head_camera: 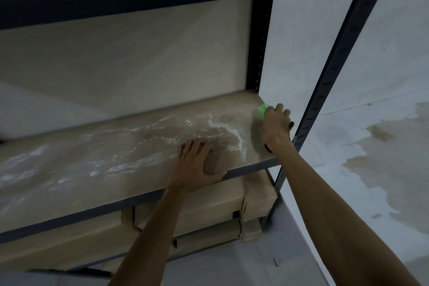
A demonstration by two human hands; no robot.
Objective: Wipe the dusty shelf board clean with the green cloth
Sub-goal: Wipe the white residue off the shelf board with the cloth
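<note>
Green cloth (263, 110) under right hand (276, 125)

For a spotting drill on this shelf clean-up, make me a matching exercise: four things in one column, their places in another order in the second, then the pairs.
1 cloth
2 left hand
3 dust
4 boxes

A under the board
B in the right hand, at the board's far right corner
C resting on the board's front edge
D streaked over the board's middle and left

Pairs: 1-B, 2-C, 3-D, 4-A
</note>
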